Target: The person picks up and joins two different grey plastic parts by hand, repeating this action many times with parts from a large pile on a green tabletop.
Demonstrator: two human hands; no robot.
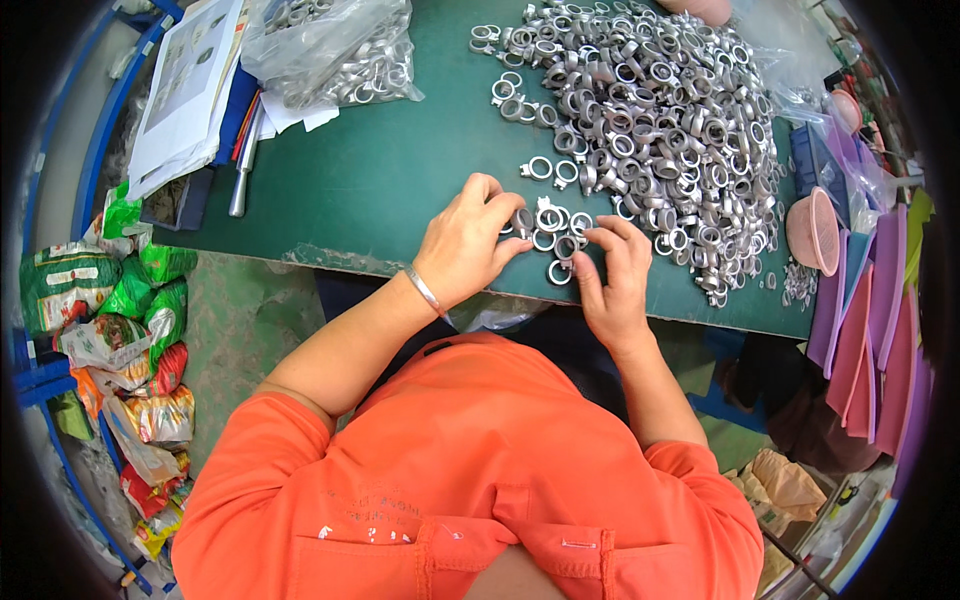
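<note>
My left hand (468,240) is at the near edge of the green table, its thumb and forefinger closed on a small grey metal ring (521,222) tilted on its side. Facing it, my right hand (618,285) has its thumb and curled fingers against another grey ring (567,246). Between the hands lies a little cluster of similar rings with small side lugs, among them a shiny one (547,216). One ring (560,272) lies closest to the table edge. Beyond, a large heap of grey rings (660,120) spreads over the right side.
A clear plastic bag (340,50) of rings stands at the back left, near papers (185,90) and a metal-handled tool (242,180). At right are a pink basket (812,232), a blue bin (815,165) and hanging purple and pink sheets (868,340). Colourful packets (130,300) fill the left shelf.
</note>
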